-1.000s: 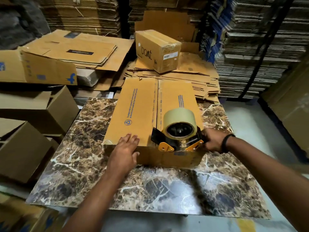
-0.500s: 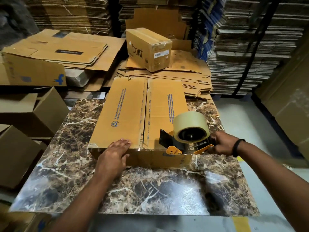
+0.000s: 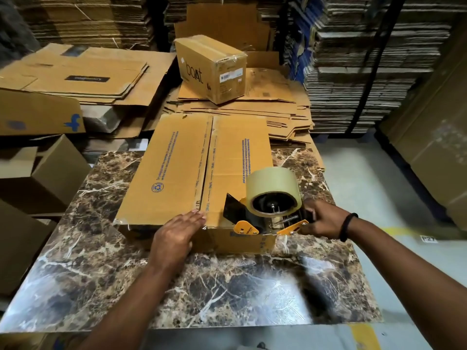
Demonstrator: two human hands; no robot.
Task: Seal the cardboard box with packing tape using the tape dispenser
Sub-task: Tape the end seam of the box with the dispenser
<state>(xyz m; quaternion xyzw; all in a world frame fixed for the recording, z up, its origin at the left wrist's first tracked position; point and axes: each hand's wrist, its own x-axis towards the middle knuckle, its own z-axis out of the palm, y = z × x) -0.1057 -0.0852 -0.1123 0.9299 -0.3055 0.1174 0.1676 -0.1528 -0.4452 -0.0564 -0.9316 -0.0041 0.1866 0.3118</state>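
Note:
A brown cardboard box (image 3: 177,170) with blue print lies on the marble table (image 3: 227,286), its two top flaps closed with a seam down the middle. My left hand (image 3: 177,236) lies flat with fingers apart over the box's near edge, by the seam. My right hand (image 3: 321,219) grips the handle of the tape dispenser (image 3: 257,221), a black and orange tool carrying a large roll of tan tape (image 3: 273,190). The dispenser rests on the right flap at the near right corner, to the right of the seam.
A sealed small box marked "boat" (image 3: 209,66) sits on flattened cartons behind the table. Open boxes (image 3: 43,178) stand at the left. Tall stacks of flat cardboard (image 3: 366,59) rise at the back right. Grey floor (image 3: 374,198) lies to the right.
The dispenser has shifted right from over the seam onto the right flap's near corner. My left hand has slid right along the near edge to the seam.

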